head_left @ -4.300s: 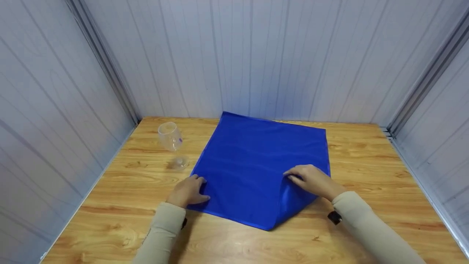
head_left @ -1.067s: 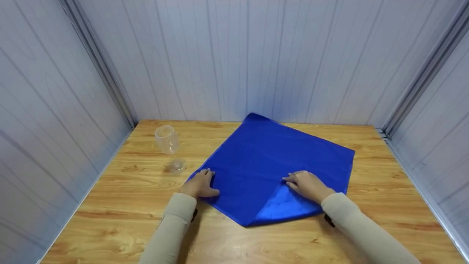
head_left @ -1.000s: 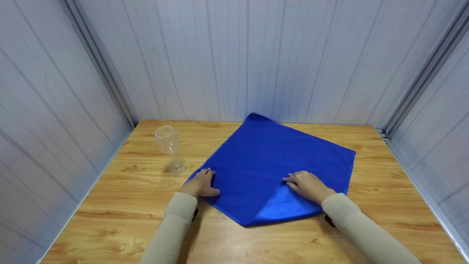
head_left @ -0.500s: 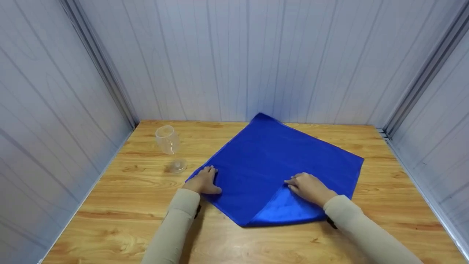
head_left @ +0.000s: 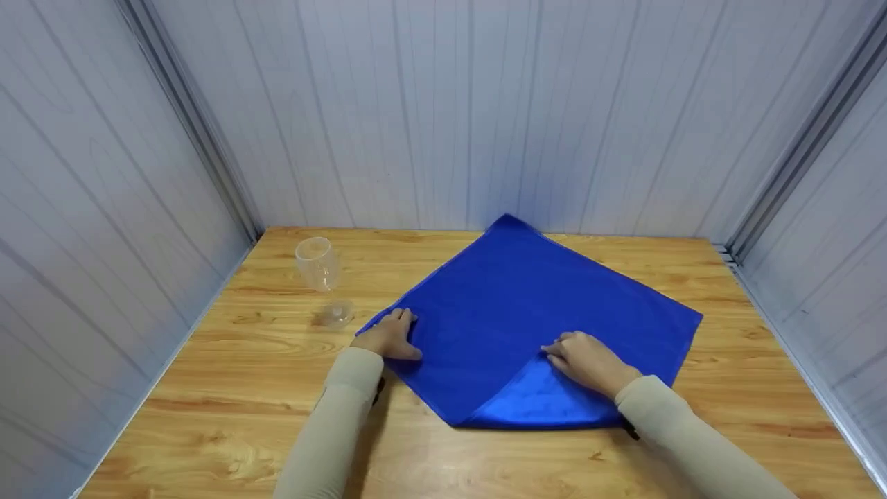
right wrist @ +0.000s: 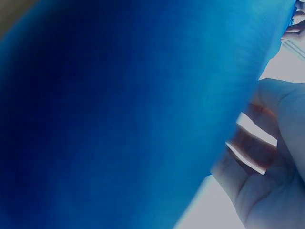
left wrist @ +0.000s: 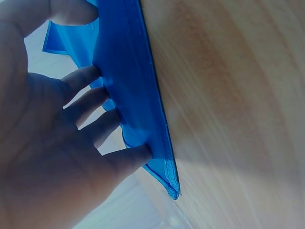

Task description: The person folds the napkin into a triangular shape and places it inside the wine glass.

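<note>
A square blue cloth (head_left: 499, 298) lies on the wooden table, turned so that one corner points at the back wall. Its near right part is folded up, showing a shinier underside. My left hand (head_left: 389, 337) rests on the cloth near its left corner; in the left wrist view the spread fingertips of this hand (left wrist: 52, 133) touch the fabric. My right hand (head_left: 587, 357) pinches the raised edge of the fold between thumb and fingers. The right wrist view is mostly filled by the blurred cloth (right wrist: 128, 114), beside the curled fingers of the right hand (right wrist: 267, 152).
A clear stemmed wine glass (head_left: 319, 267) stands upright on the table to the left of the cloth, behind my left hand. Pale panelled walls (head_left: 443, 118) enclose the wooden table (head_left: 229, 388) at the back and both sides.
The cloth has turned clockwise, its far corners swinging rightward. Both hands have stayed on it, the left shifting slightly right and away. The folded flap shows more of its shiny underside.
</note>
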{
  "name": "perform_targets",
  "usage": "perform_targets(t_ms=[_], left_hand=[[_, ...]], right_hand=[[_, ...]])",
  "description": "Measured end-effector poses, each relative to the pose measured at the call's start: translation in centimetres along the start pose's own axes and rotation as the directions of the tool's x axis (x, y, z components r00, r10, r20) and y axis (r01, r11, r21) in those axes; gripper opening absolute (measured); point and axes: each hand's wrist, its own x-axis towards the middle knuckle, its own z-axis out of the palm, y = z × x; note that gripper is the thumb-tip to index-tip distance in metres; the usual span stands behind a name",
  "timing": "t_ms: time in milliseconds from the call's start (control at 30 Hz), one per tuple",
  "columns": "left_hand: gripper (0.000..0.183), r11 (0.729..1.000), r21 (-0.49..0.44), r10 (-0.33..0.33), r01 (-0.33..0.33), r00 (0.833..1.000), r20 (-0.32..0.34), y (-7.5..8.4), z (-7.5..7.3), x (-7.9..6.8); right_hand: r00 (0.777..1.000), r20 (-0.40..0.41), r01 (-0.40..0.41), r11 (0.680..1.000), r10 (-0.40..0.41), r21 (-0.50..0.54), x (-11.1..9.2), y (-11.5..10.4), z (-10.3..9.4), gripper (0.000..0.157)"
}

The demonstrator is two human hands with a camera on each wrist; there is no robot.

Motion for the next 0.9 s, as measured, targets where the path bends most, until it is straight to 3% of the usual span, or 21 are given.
perform_targets(t_ms=[500,733,900], left_hand=[[0.085,0.999,-0.012,0.030,-0.029,1.000,0.010,-0.2,-0.1,0.9],[0.084,1.000,-0.019,0.022,-0.022,1.000,0.006,-0.2,0.0,0.9],[0.085,1.000,-0.010,0.007,-0.007,1.000,-0.002,-0.2,0.1,0.8]], right_hand=[[1.000,0.017,-0.012,1.000,0.012,0.023,-0.7,-1.2,-0.5,0.022],[0.999,0.030,0.037,0.997,-0.039,0.064,-0.1,-0.8,-1.4,0.013],[0.996,0.083,0.023,0.993,-0.033,0.112,1.0,-0.6,-2.3,0.027]])
